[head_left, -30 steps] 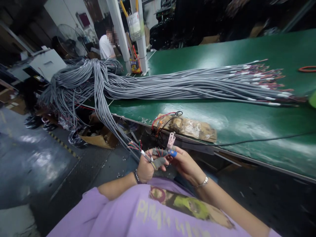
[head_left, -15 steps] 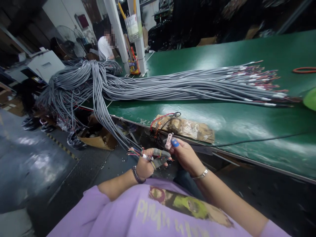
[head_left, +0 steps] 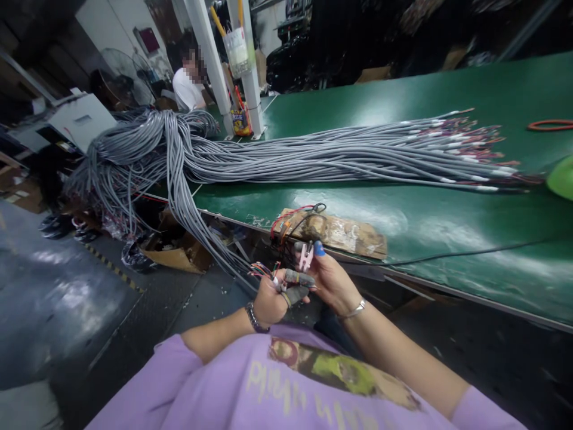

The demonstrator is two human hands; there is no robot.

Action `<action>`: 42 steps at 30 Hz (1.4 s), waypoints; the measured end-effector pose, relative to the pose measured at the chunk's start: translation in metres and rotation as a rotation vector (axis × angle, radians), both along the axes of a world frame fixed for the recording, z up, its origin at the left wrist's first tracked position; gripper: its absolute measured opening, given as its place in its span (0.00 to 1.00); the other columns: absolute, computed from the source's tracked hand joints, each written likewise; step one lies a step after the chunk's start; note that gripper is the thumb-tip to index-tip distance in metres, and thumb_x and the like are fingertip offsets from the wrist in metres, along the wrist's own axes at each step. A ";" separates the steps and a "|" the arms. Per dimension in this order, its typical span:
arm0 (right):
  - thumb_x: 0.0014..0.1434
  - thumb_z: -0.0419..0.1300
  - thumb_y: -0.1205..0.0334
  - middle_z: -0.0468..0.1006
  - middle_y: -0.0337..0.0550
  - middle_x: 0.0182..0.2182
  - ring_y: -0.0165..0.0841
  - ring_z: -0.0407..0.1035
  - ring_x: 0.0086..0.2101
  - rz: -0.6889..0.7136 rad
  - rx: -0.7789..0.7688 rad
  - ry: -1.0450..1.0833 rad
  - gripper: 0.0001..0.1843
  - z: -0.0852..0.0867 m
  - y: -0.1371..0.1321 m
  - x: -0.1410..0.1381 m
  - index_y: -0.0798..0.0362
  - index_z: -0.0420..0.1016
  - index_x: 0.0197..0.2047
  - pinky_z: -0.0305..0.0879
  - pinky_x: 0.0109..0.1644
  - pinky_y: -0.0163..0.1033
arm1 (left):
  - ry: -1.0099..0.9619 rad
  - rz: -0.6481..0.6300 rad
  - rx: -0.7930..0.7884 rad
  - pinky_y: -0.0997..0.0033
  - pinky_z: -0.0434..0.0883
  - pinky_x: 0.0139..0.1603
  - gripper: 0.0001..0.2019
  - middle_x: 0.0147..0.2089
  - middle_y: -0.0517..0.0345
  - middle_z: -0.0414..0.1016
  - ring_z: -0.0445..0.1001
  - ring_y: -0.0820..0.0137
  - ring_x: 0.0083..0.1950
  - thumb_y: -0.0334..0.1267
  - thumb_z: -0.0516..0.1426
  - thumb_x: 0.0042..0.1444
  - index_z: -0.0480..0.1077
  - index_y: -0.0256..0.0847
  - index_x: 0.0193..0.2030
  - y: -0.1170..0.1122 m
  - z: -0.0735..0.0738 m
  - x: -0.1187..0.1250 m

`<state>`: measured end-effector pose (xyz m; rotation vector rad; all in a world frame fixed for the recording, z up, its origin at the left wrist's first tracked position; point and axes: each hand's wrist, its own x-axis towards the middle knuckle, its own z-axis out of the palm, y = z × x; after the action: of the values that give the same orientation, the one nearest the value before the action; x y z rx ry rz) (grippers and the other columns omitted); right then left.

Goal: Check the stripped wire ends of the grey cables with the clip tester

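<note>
My left hand (head_left: 276,295), with grey cots on two fingers, is closed round the end of a grey cable (head_left: 210,236) whose coloured wires (head_left: 264,270) fan out above the fist. My right hand (head_left: 329,278), a blue cot on one fingertip, pinches a small pink clip-like tool (head_left: 307,255) just right of those wires. Both hands hover in front of my lap, below the edge of the green table (head_left: 447,221). The cable runs up to a big bundle of grey cables (head_left: 313,156).
The cable bundle lies across the table and spills over its left end toward cardboard boxes (head_left: 176,254) on the floor. A taped brown block with red and black wires (head_left: 335,230) sits at the table edge. A person in white (head_left: 188,86) sits far left by white posts.
Both hands have shifted slightly right and up. The pink tool has moved from above my left fingers to beside the wire ends.
</note>
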<state>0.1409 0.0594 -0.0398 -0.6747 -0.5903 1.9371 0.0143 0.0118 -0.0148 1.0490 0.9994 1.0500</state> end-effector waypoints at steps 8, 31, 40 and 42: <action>0.48 0.63 0.36 0.77 0.39 0.25 0.29 0.65 0.21 -0.016 -0.080 0.029 0.24 -0.016 -0.005 0.005 0.50 0.76 0.32 0.62 0.22 0.34 | -0.058 0.013 -0.060 0.72 0.70 0.27 0.23 0.31 0.49 0.80 0.74 0.71 0.24 0.55 0.68 0.37 0.76 0.35 0.32 -0.008 -0.004 -0.008; 0.51 0.63 0.47 0.78 0.41 0.27 0.33 0.69 0.27 0.131 0.517 -0.754 0.16 0.002 -0.042 0.014 0.51 0.76 0.33 0.68 0.33 0.38 | 0.041 -0.135 -0.240 0.75 0.67 0.22 0.25 0.25 0.65 0.69 0.67 0.77 0.20 0.48 0.71 0.32 0.70 0.36 0.34 -0.011 -0.042 -0.012; 0.41 0.68 0.49 0.70 0.37 0.20 0.28 0.58 0.22 0.032 0.143 -0.605 0.16 -0.008 -0.052 0.029 0.52 0.73 0.25 0.57 0.27 0.35 | 0.133 -0.152 -0.108 0.79 0.58 0.15 0.26 0.21 0.62 0.70 0.64 0.79 0.15 0.62 0.62 0.44 0.67 0.37 0.27 -0.023 -0.023 -0.017; 0.39 0.69 0.48 0.67 0.35 0.18 0.27 0.55 0.21 0.039 0.107 -0.561 0.17 0.003 -0.054 0.026 0.52 0.72 0.23 0.55 0.26 0.35 | 0.140 -0.166 -0.123 0.79 0.59 0.16 0.26 0.20 0.62 0.69 0.65 0.78 0.16 0.62 0.63 0.41 0.67 0.37 0.26 -0.023 -0.019 -0.016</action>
<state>0.1671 0.0058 -0.0366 -1.1544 -1.0477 1.7304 -0.0017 -0.0107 -0.0337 1.0955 1.0560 0.7786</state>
